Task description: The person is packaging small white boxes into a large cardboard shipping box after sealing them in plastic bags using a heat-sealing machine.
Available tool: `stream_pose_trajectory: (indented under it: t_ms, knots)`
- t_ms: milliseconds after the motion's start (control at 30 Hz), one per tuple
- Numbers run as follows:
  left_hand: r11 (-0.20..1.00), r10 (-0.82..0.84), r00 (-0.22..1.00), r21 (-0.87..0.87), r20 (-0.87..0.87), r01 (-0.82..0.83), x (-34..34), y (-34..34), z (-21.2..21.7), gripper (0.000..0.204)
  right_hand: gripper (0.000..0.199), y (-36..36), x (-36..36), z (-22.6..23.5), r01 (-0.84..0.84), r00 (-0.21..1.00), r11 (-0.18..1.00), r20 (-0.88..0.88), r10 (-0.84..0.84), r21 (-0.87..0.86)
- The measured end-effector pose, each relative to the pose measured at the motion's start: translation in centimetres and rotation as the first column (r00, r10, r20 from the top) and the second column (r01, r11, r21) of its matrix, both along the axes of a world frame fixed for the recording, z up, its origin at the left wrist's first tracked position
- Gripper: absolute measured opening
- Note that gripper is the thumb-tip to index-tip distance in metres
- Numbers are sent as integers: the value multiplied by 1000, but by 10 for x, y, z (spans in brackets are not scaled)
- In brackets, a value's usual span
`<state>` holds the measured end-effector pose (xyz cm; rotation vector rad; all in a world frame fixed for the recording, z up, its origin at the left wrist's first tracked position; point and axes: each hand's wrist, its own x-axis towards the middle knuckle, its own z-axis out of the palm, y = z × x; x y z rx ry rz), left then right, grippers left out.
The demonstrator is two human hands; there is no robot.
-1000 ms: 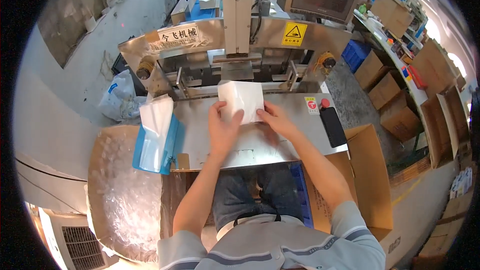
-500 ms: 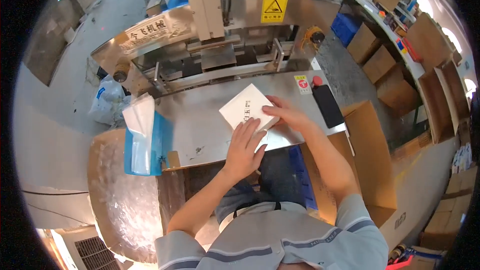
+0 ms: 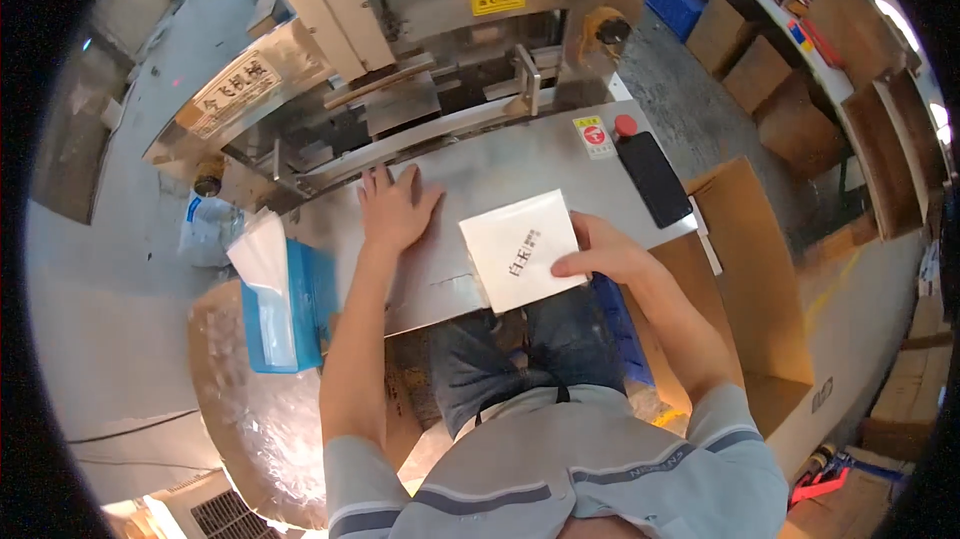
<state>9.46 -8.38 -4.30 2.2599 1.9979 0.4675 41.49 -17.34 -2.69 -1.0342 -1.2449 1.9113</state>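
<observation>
A flat white square packet (image 3: pixel 520 249) with small dark print lies at the front edge of the steel machine table (image 3: pixel 470 179). My right hand (image 3: pixel 597 251) grips its right side, thumb on top. My left hand (image 3: pixel 395 207) rests flat on the bare steel table to the left, fingers spread, holding nothing. Behind the table stands a steel packing machine (image 3: pixel 400 59) with a yellow warning sticker.
A blue tray (image 3: pixel 295 304) with white sheets sits at the table's left end. A black phone (image 3: pixel 652 177) and a red button (image 3: pixel 624 125) lie at the right. An open cardboard box (image 3: pixel 745 269) stands on my right, more boxes farther off.
My right hand has pulled the white packet toward the table's front right edge. My left hand has let go of it and moved left, flat onto the steel.
</observation>
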Motion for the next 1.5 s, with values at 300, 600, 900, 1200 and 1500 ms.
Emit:
stream_pose_trajectory:
  t_ms: [300,600,900,1200,1500]
  knots:
    - [949,59,998,-309,-18,-62,-27,104,-30,69,74,-50,50,9,374,927,927,-21,-375,-35]
    - [992,-111,870,2,480,125,2,41,-11,44,68,-103,168,29,726,674,676,67,-736,126]
    - [953,-297,953,47,-54,299,79,-78,-12,55,66,-175,339,-57,949,151,211,248,-957,236]
    - [973,-231,971,16,58,231,96,-77,-23,57,52,-249,420,-253,982,174,99,583,-793,-158]
    - [970,-241,970,22,-31,242,100,-73,-30,55,19,-298,444,-420,651,604,747,686,-405,-132]
